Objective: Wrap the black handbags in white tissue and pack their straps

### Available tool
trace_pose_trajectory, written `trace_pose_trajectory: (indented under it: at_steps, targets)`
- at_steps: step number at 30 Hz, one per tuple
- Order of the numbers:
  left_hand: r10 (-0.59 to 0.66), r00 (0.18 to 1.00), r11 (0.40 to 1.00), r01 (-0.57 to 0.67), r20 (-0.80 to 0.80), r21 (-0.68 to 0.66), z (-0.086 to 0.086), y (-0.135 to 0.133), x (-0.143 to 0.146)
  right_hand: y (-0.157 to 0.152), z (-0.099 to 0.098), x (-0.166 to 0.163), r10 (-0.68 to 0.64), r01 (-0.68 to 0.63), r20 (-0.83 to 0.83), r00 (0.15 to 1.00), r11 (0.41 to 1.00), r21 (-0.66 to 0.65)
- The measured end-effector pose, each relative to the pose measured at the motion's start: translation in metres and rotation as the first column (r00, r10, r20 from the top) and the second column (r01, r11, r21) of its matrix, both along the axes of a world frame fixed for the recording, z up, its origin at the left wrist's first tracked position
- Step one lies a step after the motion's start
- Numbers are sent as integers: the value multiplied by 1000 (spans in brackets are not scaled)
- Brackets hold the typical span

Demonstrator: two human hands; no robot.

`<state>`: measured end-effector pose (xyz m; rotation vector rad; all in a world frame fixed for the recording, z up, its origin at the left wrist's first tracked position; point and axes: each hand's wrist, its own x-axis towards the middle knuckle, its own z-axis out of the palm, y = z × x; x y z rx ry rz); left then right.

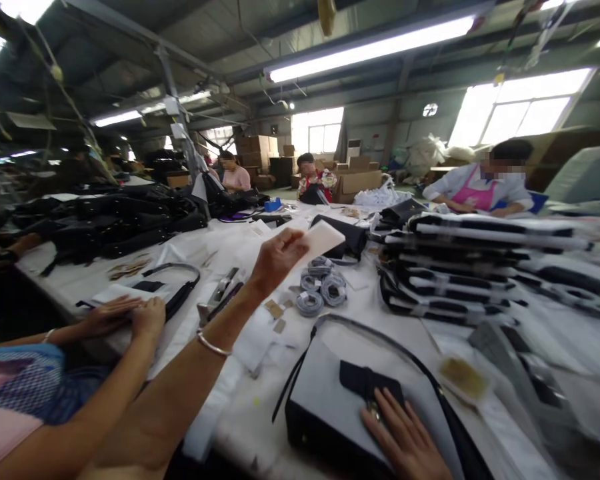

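My left hand [280, 260], a bracelet at its wrist, is raised over the table. Its fingers pinch a flat white rectangular piece [327, 239], perhaps a card or foam pad. My right hand [405, 437] lies with its fingers stretched out on a grey and black handbag [320, 380], by the metal fitting of the black flap [365, 380]. The bag lies on the table in front of me, its black strap looped behind it. Beyond the bag sit several coiled grey straps [325, 287], some way below the white piece.
A tall stack of wrapped black bags [455, 267] stands at the right, near a grey tape dispenser [525, 373] and a yellowish pad [463, 378]. At the left, a co-worker's hands [135, 313] rest on another bag. Black bags [120, 220] are piled farther back. Other people sit across the table.
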<state>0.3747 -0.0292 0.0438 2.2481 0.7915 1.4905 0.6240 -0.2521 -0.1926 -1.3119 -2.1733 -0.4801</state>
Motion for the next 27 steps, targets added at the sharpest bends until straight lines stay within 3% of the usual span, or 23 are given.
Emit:
trace_pose_trajectory:
  at_steps: [1,3,5,9,12,18,23,27]
  targets:
    - [42,992,993,-28,-122,111,-12,-21,7,0,-2,1,15,-14,40,999,1000,-26]
    - [76,919,955,44,-387,294,-39,-59,25,-4,-4,2,-15,16,21,1000,995,-96]
    - [94,831,923,134,-548,361,-70,-91,45,-9,-3,1,-35,23,-78,996,990,-140]
    - [25,666,954,207,-745,217,-129,-129,74,-16,0,-3,-38,9,-256,966,993,-115]
    - [-10,580,974,191,-815,125,-156,-140,78,-18,3,-6,9,-42,-289,957,993,-108]
    - [-39,594,973,206,-803,105,-164,-148,72,-19,7,-7,21,-43,-286,958,997,-70]
    - [-46,601,968,224,-798,113,-166,-166,92,-18,-3,-3,-11,11,-229,973,1000,-2]
    - [-137,607,984,175,-783,-37,-163,-173,98,-18,-7,-1,-26,24,-217,976,1000,-13]
